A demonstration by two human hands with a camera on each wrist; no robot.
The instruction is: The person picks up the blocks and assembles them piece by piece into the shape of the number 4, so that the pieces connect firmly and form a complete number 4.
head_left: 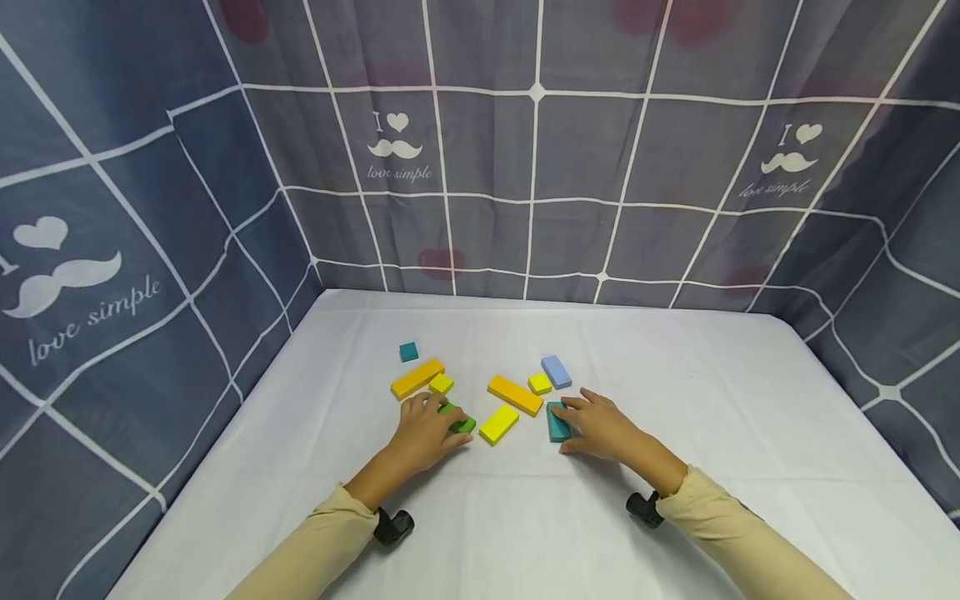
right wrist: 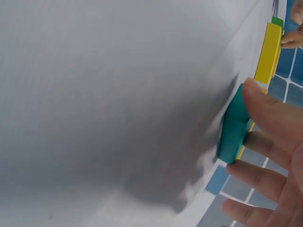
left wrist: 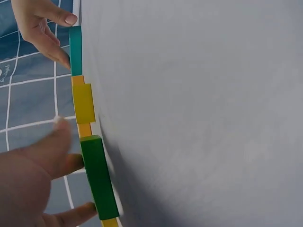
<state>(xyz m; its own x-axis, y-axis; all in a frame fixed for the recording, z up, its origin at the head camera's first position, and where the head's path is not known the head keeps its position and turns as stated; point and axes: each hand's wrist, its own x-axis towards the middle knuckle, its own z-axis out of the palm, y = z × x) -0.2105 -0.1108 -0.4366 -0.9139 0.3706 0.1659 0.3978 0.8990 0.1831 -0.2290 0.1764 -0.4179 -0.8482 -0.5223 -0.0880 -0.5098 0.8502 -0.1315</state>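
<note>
My left hand (head_left: 423,429) reaches over a green block (head_left: 462,423) on the white table. In the left wrist view two of its fingertips touch the far side of that green block (left wrist: 100,179), while the thumb stands apart from it. My right hand (head_left: 603,429) holds a teal block (head_left: 557,423) lying on the table. The right wrist view has the thumb at one end of this teal block (right wrist: 233,125) and fingertips toward its other end. Between the hands lies a yellow block (head_left: 498,424), with a long orange block (head_left: 515,395) behind it.
Beyond the left hand are another orange block (head_left: 417,379), a small yellow block (head_left: 441,383) and a small teal block (head_left: 408,352). Behind the right hand sit a small yellow block (head_left: 539,383) and a light blue block (head_left: 557,372). Grey checked curtains (head_left: 487,233) surround the white table (head_left: 675,358).
</note>
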